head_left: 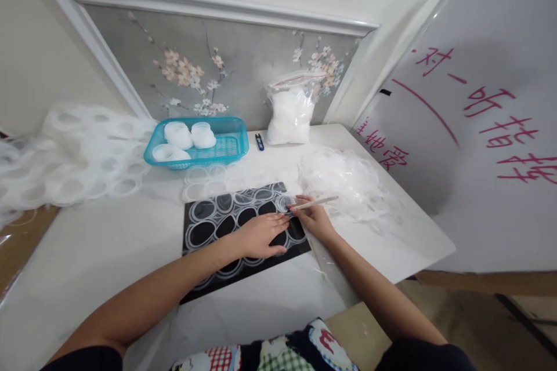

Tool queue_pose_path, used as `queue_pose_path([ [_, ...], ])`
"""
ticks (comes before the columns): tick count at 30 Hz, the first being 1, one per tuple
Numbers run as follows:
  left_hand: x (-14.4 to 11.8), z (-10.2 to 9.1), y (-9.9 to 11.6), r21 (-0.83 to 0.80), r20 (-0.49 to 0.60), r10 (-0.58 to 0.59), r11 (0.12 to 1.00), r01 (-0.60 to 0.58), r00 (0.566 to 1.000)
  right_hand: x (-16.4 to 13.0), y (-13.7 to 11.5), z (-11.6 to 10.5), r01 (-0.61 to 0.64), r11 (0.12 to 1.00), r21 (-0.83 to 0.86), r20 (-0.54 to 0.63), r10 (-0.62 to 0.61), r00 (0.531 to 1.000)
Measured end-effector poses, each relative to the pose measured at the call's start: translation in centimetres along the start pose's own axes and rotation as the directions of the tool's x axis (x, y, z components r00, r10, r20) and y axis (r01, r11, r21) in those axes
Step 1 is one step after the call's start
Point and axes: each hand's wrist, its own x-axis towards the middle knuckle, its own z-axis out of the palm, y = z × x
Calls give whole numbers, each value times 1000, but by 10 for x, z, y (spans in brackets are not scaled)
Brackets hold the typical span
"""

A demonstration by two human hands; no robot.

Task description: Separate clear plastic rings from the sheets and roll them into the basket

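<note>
My left hand (260,235) lies flat, fingers together, pressing a clear plastic sheet of ring shapes (217,217) onto a black mat (194,269). My right hand (314,217) grips a thin pale stick-like tool (317,202), its tip touching the sheet near the mat's far right corner, just beyond my left fingertips. Both hands rest on the white table (108,255).
A teal basket (235,148) with white round pieces stands at the back. A small blue snipper (259,141), a zip bag of white pieces (290,109), a heap of clear plastic scraps (348,177) and ring-cut sheets (73,156) surround it. A white board with red writing (478,127) leans at right.
</note>
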Motion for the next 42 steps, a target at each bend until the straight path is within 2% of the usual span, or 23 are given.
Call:
queue_pose_path([
  [2,1,-1,1,-6,-14,2,1000,-2,1000,-4,-1,1,39,996,-75,-5,-39,999],
  [4,0,-1,1,-4,-13,1,1000,-1,1000,-10,-2,5,141,964,-225,13,-142,990],
  [7,-1,-1,1,7,4,10,1000,-10,1000,-13,-3,8,379,789,-483,154,-350,924],
  [9,-1,-2,-1,2,18,29,1000,-29,999,-3,-5,-1,436,683,-587,175,-419,891],
  [10,-2,-2,-1,-3,24,37,999,-37,999,6,-6,-11,393,668,-632,105,-429,897],
  [12,-2,-3,-2,-10,36,41,999,-41,999,32,-10,-38,181,693,-698,-173,-408,897],
  [13,-2,-4,-2,-9,42,39,999,-38,998,45,-14,-54,14,713,-701,-365,-375,852],
  [14,-2,-5,-1,-6,49,36,999,-35,998,58,-18,-70,-117,712,-692,-487,-341,804],
  [15,-4,-7,1,-3,54,34,999,-34,998,68,-22,-84,-196,688,-698,-521,-301,799],
  [17,-10,-10,6,0,34,34,999,-34,999,79,-28,-104,-300,620,-725,-489,-158,858],
  [19,-25,-14,10,1,-48,29,1000,-29,998,75,-31,-108,-316,586,-746,-406,-24,914],
  [20,-35,-16,11,1,-111,19,1000,-19,994,70,-31,-105,-295,605,-740,-373,-3,928],
  [22,-60,-21,6,-5,-246,-27,1000,26,969,53,-30,-89,-192,714,-674,-320,-47,946],
  [24,-89,-26,-8,-39,-375,-142,990,138,916,37,-29,-65,-78,849,-522,-247,-64,967],
  [25,-103,-29,-19,-69,-435,-241,970,234,868,32,-29,-52,-49,904,-425,-195,-39,980],
  [27,-128,-34,-43,-125,-514,-465,872,473,721,30,-29,-26,-59,966,-250,-101,35,994],
  [29,-143,-38,-65,-134,-503,-657,702,700,562,41,-28,-6,-114,985,-133,-71,105,992],
  [30,-147,-39,-74,-140,-475,-730,614,777,491,50,-26,2,-162,984,-80,-80,156,985],
  [31,-148,-39,-80,-157,-439,-783,550,820,441,61,-25,9,-219,975,-27,-93,216,972],
  [32,-147,-38,-84,-183,-405,-818,511,840,409,73,-23,13,-274,962,23,-101,275,956],
  [34,-142,-35,-87,-236,-366,-844,492,838,392,94,-19,20,-343,934,96,-101,352,930],
  [37,-135,-31,-86,-278,-365,-843,503,818,395,115,-15,24,-353,927,129,-85,365,927],
  [42,-147,-45,-90,-371,-417,-838,510,776,352,120,-11,38,-342,925,165,-16,350,937],
])
